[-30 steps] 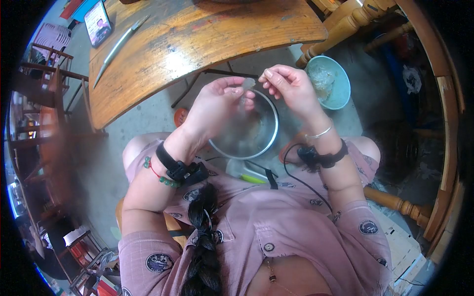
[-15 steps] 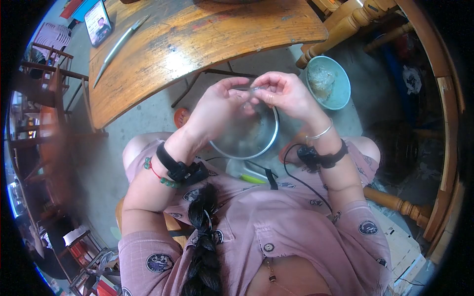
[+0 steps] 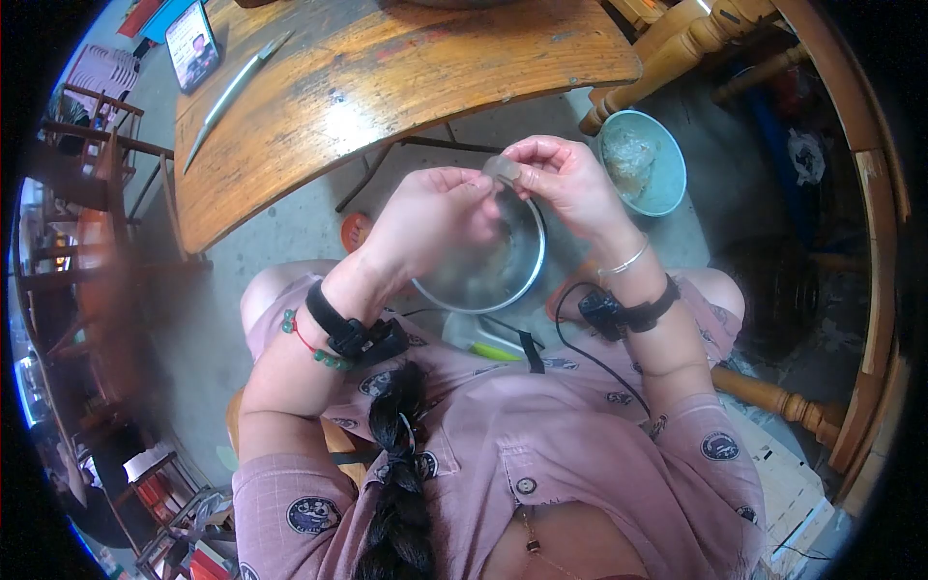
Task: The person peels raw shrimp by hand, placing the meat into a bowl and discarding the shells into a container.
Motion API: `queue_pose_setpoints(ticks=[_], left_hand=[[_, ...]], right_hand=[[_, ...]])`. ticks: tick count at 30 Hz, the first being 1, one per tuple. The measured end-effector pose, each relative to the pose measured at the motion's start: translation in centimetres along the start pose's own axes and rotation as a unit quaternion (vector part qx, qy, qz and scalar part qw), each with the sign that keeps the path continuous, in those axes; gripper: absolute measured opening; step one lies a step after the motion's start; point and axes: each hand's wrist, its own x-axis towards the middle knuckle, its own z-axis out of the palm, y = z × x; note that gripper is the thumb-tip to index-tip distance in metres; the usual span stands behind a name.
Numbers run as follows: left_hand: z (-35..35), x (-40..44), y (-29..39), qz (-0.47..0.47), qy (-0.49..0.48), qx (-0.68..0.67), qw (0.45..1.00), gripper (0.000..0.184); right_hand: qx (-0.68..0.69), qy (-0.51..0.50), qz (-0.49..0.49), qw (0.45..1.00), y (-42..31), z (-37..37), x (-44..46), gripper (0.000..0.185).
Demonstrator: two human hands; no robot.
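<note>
Between my two hands, above a metal-rimmed bowl point(image 3: 537, 269), is a small, pale grey, translucent piece point(image 3: 503, 168) whose kind I cannot make out. My right hand point(image 3: 570, 188) pinches it with thumb and bent fingers. The fingertips of my left hand point(image 3: 425, 211) are closed at its lower left side, touching it. Both hands are tilted inward, their fingertips almost meeting. The bowl sits low between my knees, its contents blurred and partly covered by my left hand.
Ahead stands a wooden table point(image 3: 387, 87) bearing a phone point(image 3: 192, 46) and a slim knife-like tool point(image 3: 235, 101). A light-blue basin point(image 3: 669, 188) with a clear plastic bag point(image 3: 628, 159) sits right of the bowl. A black cable point(image 3: 601, 360) runs from my right wrist across my lap.
The grey piece now shows more fully, raised between the fingertips. My right hand has shifted slightly, and my left fingers have curled in closer. Nothing else has visibly moved.
</note>
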Motion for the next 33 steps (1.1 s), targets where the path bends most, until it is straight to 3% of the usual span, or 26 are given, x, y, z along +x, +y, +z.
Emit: queue_pose_setpoints(ticks=[4,6,7,9,11,13,16,20,22,23,25,28,33], left_hand=[[-0.3,0.2,-0.1,0.022,0.008,-0.008,1.000,0.018],[-0.2,0.3,-0.2,0.035,0.038,0.053,0.997,0.017],[0.0,0.3,-0.2,0.047,0.066,0.114,0.990,0.017],[-0.1,0.5,-0.7,0.078,0.072,0.152,0.983,0.017],[-0.2,0.7,-1.0,0.109,0.077,0.191,0.972,0.017],[-0.3,0.7,-0.9,0.095,0.067,0.139,0.984,0.017],[-0.3,0.6,-0.4,0.061,0.085,0.169,0.980,0.016],[-0.6,0.5,0.2,0.045,0.099,0.201,0.974,0.016],[-1.0,0.7,-0.1,0.053,0.090,0.225,0.969,0.016],[-1.0,0.8,-0.3,0.053,0.091,0.225,0.969,0.016],[-0.8,0.8,-0.5,0.107,0.128,0.331,0.929,0.017],[-0.3,0.5,-0.4,0.127,0.140,0.414,0.891,0.018],[-0.6,0.7,-1.0,0.113,0.137,0.443,0.879,0.018]], right_hand=[[-0.076,0.027,0.020,0.997,-0.3,0.6,-0.1,0.020],[-0.190,0.049,-0.074,0.978,-0.5,1.3,-0.2,0.024],[-0.190,0.048,-0.074,0.978,-0.9,1.4,-0.2,0.024],[-0.379,-0.001,-0.146,0.914,-2.0,1.5,-0.4,0.026],[-0.390,-0.012,-0.184,0.902,-1.1,1.0,-0.2,0.027],[-0.396,0.039,-0.172,0.901,-1.1,1.2,-0.3,0.022],[-0.383,0.072,-0.148,0.909,-1.0,1.1,-0.4,0.021],[-0.416,0.058,-0.146,0.896,-1.6,1.1,-0.4,0.022],[-0.472,0.043,-0.291,0.831,-1.4,1.2,-0.2,0.024],[-0.471,0.042,-0.291,0.831,-1.2,1.2,-0.1,0.024],[-0.522,0.011,-0.359,0.774,-0.8,1.2,0.0,0.026],[-0.552,-0.017,-0.370,0.747,-0.1,1.2,-0.1,0.024],[-0.568,-0.032,-0.337,0.750,0.6,1.7,-0.5,0.021]])
